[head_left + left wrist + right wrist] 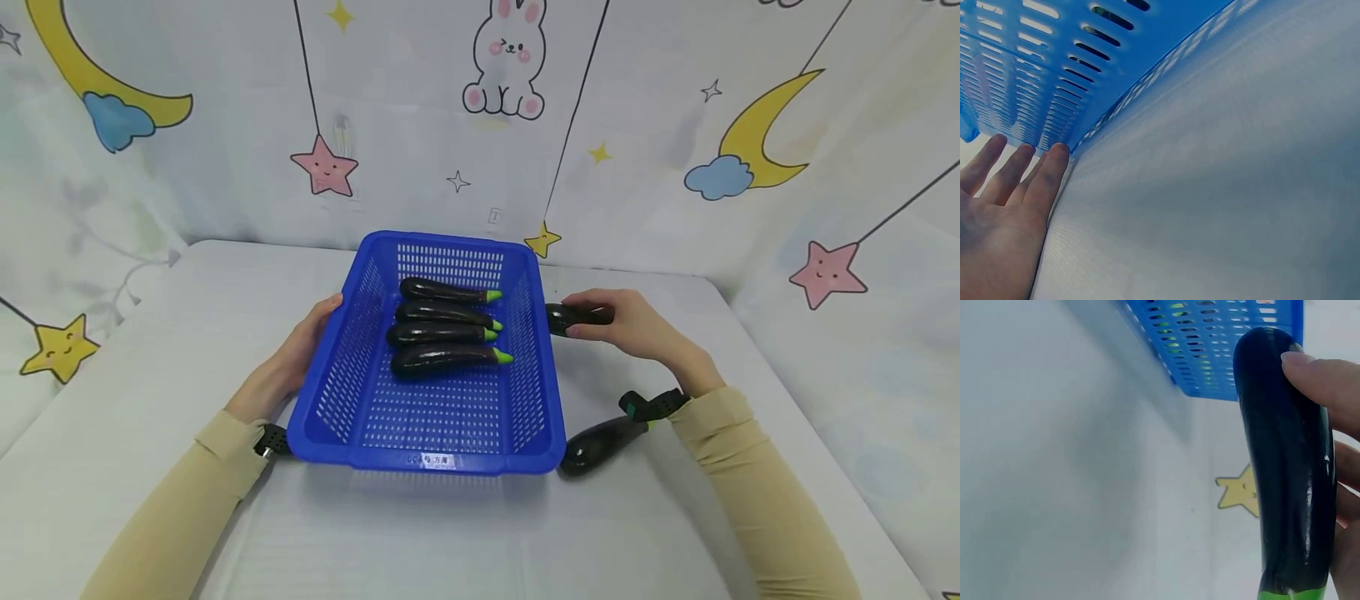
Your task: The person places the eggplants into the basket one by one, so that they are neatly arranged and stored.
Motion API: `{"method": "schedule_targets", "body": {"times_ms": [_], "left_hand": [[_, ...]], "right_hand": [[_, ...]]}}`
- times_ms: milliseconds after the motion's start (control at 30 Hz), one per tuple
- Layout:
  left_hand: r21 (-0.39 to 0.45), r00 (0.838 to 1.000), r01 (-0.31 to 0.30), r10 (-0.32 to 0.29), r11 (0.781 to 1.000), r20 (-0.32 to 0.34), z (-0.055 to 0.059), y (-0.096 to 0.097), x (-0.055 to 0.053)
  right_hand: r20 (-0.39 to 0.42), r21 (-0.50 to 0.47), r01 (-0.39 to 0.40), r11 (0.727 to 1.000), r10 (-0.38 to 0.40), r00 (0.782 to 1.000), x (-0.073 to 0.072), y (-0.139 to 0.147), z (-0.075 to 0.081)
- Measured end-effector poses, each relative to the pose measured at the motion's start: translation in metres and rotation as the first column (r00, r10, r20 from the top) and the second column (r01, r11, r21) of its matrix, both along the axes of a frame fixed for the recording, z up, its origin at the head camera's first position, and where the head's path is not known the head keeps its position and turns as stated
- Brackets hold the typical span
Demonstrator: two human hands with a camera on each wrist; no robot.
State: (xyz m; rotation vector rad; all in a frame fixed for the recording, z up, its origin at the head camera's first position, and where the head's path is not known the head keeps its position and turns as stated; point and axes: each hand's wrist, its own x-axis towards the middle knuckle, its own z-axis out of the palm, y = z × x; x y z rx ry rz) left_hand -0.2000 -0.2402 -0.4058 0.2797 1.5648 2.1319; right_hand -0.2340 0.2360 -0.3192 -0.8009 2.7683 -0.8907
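My right hand (641, 323) grips a dark eggplant (559, 318) just outside the right wall of a blue plastic basket (427, 461). In the right wrist view that eggplant (1291, 475) points its rounded end toward the basket wall (1204, 337), with thumb and fingers along one side and the green stem end at the bottom. Several eggplants (442, 334) lie side by side in the basket, stems to the right. Against the basket's left side rests my left hand (296, 350); the left wrist view has its fingers (1050, 178) extended at the slotted wall.
Another eggplant (603, 446) lies on the white table (465, 542) by the basket's front right corner, its stem end partly behind the right wrist's black strap (652, 406). A printed cloth (420, 125) with stars and moons hangs behind the table.
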Motion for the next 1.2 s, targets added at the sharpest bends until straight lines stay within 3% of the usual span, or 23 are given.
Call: {"method": "schedule_targets", "body": {"times_ms": [167,400,633,1033,1200], "left_hand": [[0.0,1.0,-0.004,0.004,1.0,-0.001,0.0,0.001,-0.001],[-0.071,1.0,-0.021,0.019,0.997,-0.024,0.001,0.002,0.0],[-0.049,1.0,-0.014,0.013,0.999,-0.008,0.002,0.002,0.0],[-0.015,1.0,-0.014,0.014,1.0,0.008,0.001,0.002,0.0],[-0.047,1.0,-0.015,0.015,0.999,-0.001,0.002,0.002,0.0]], "right_hand": [[-0.014,0.023,0.014,1.0,-0.014,1.0,-0.003,0.004,0.008],[-0.025,0.014,0.05,0.999,-0.05,0.998,-0.002,0.007,0.02],[-0.01,-0.005,0.067,0.998,-0.067,0.998,0.001,0.006,0.032],[-0.014,-0.033,-0.015,0.999,0.014,1.0,0.006,-0.017,0.039],[-0.029,-0.039,-0.081,0.996,0.08,0.996,0.008,-0.027,0.04]]}}
